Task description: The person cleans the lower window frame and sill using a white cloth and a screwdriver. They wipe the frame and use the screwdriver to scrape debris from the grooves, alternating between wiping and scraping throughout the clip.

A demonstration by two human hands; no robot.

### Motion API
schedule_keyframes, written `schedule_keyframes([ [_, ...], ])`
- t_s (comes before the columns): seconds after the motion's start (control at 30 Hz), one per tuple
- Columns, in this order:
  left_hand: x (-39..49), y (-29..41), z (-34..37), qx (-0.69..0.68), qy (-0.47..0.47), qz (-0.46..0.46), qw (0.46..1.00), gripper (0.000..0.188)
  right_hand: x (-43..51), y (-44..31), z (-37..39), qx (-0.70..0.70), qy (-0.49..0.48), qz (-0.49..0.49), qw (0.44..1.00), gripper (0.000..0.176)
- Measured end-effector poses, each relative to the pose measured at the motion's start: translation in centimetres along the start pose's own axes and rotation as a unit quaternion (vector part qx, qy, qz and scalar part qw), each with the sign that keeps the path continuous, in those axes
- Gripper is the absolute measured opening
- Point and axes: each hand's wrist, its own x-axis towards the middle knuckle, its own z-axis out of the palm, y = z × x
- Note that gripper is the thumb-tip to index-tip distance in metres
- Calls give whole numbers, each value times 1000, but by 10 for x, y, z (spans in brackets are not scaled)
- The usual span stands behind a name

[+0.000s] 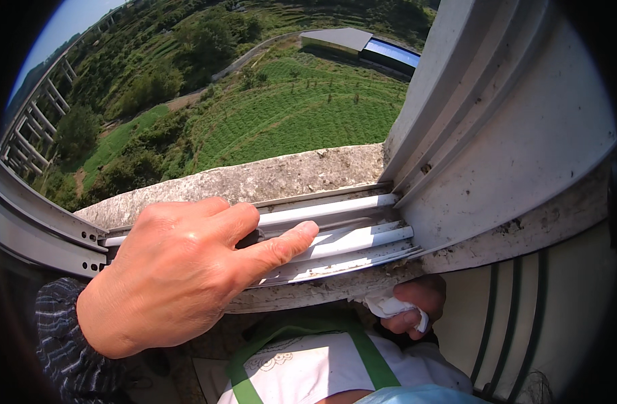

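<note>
My left hand [187,267] reaches over the sliding window track [359,237], back of the hand up and fingers curled. Its thumb stretches to the right along the white rails. Between thumb and forefinger shows part of a dark object [250,238]; the rest is hidden under the hand, so its kind is unclear. Lower right, below the sill's inner edge [333,290], my right hand [422,303] is closed around a crumpled white tissue [391,307]. Dirt specks lie along the track and its right corner.
Outside runs a weathered concrete ledge [268,177], with a green field [308,111] far below it. A stained white window frame [510,131] rises at the right. The sliding sash edge [46,227] stands at the left. Dark-striped pale panelling [505,313] is at lower right.
</note>
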Motion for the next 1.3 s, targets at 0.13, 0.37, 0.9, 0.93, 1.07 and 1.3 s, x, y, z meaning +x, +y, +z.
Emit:
schedule_keyframes([
  [0.13,6,-2,8,-26,9,13,1000,52,-1,0,1,-46,28,-4,999,59],
  [0.37,7,-4,15,-37,15,29,999,55,-7,0,2,-89,63,-5,994,57],
  [0.9,8,-2,17,-69,54,19,996,54,-14,3,8,-144,119,-11,982,51],
  [0.93,6,-3,15,-72,48,11,996,55,-14,3,7,-145,119,-11,982,50],
  [1.07,1,-8,14,-67,35,-10,997,54,-13,0,2,-154,125,-14,980,49],
  [1.3,5,-4,24,10,52,19,998,55,-17,-1,3,-163,140,-10,977,47],
])
